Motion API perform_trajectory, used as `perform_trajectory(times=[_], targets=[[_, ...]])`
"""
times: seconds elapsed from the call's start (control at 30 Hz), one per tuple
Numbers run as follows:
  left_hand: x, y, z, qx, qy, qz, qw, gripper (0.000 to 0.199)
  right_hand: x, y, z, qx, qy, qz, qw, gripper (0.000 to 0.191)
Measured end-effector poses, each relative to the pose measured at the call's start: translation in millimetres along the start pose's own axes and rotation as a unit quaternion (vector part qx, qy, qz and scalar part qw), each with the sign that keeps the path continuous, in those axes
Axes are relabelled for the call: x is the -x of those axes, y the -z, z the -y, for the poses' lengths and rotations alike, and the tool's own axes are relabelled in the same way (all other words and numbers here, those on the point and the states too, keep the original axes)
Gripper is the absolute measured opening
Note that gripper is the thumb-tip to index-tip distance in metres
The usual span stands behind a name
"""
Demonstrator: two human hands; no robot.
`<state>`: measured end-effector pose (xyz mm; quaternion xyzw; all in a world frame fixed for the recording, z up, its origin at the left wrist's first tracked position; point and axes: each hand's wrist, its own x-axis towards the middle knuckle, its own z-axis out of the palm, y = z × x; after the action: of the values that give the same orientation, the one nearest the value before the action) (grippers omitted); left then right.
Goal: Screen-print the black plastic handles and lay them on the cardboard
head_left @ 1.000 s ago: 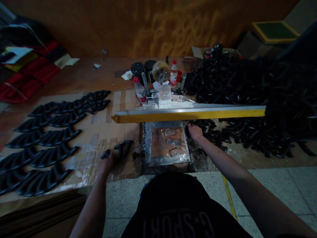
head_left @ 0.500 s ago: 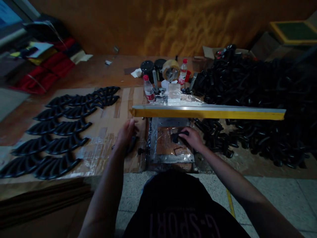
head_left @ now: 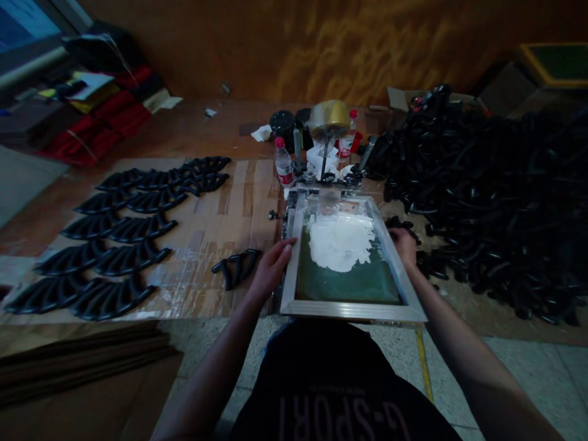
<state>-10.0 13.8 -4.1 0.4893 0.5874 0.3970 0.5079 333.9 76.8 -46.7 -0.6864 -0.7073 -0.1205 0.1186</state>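
A screen-printing frame (head_left: 353,310) with a metal border lies lowered in front of me. White ink (head_left: 342,242) is spread across the upper part of its green mesh. My left hand (head_left: 274,262) is at the frame's left side, thumb and fingers closed on the edge. Just beyond the right side, my right hand (head_left: 405,246) reaches beside loose black parts (head_left: 399,224); its fingertips are partly hidden and dark. A few curved black handles (head_left: 236,267) lie on cardboard left of my left hand.
Rows of curved black handles (head_left: 120,258) cover the cardboard (head_left: 197,226) on the left. A large heap of black parts (head_left: 487,202) fills the right. Behind the frame stand a bottle (head_left: 283,164), a black tub (head_left: 282,127) and a tape roll (head_left: 329,117).
The raised frame has swung down over the printing base. My left hand has moved right to its edge. My right hand has left the black part on the base and shifted right.
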Motion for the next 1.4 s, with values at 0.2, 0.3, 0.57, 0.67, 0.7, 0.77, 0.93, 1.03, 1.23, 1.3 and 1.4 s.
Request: perform_trajectory(times=[0.2, 0.3, 0.57, 0.67, 0.7, 0.77, 0.93, 1.03, 1.23, 1.3, 1.4], targets=[[-11.5, -16.2, 71.9, -0.087, 0.053, -0.005, 0.995, 0.066, -62.5, 26.9, 66.4, -0.168, 0.103, 0.014, 0.980, 0.058], [-16.0, -17.8, 79.6, -0.107, 0.047, 0.004, 0.993, 0.063, -66.4, 28.6, 112.0, -0.160, 0.185, 0.134, 0.960, 0.037], [-17.3, -17.4, 81.9, -0.099, 0.059, -0.009, 0.993, 0.059, -9.2, 36.3, 93.7, -0.204, 0.430, 0.233, 0.848, 0.021], [-17.8, -17.4, 81.9, -0.079, 0.060, -0.014, 0.995, 0.059, -12.0, 40.9, 90.8, -0.225, 0.412, 0.241, 0.850, 0.016], [-17.7, -17.3, 81.3, -0.074, 0.059, -0.014, 0.995, 0.059, -12.2, 40.2, 92.7, -0.224, 0.389, 0.227, 0.865, 0.016], [-16.9, -17.4, 79.5, -0.067, 0.059, -0.010, 0.996, 0.060, -6.9, 36.3, 96.8, -0.208, 0.358, 0.189, 0.890, 0.018], [-15.5, -18.2, 75.6, -0.066, 0.062, -0.015, 0.996, 0.061, 12.6, 30.6, 95.4, -0.216, 0.388, 0.191, 0.875, 0.026], [-14.7, -15.6, 69.7, -0.046, 0.071, -0.009, 0.996, 0.064, -8.8, 36.9, 102.0, -0.239, 0.326, 0.189, 0.895, 0.028], [-3.6, -2.2, 14.1, 0.020, 0.056, 0.005, 0.998, 0.062, -90.9, 54.5, 82.6, -0.233, 0.154, 0.098, 0.955, 0.050], [-2.5, 0.5, -13.5, 0.031, 0.021, -0.024, 0.999, 0.053, -104.3, 53.1, 45.3, -0.255, 0.072, 0.050, 0.963, 0.041], [-13.7, 1.0, -51.2, 0.092, -0.071, -0.037, 0.992, 0.051, -97.9, 39.2, -7.2, -0.259, -0.063, 0.033, 0.963, 0.045]])
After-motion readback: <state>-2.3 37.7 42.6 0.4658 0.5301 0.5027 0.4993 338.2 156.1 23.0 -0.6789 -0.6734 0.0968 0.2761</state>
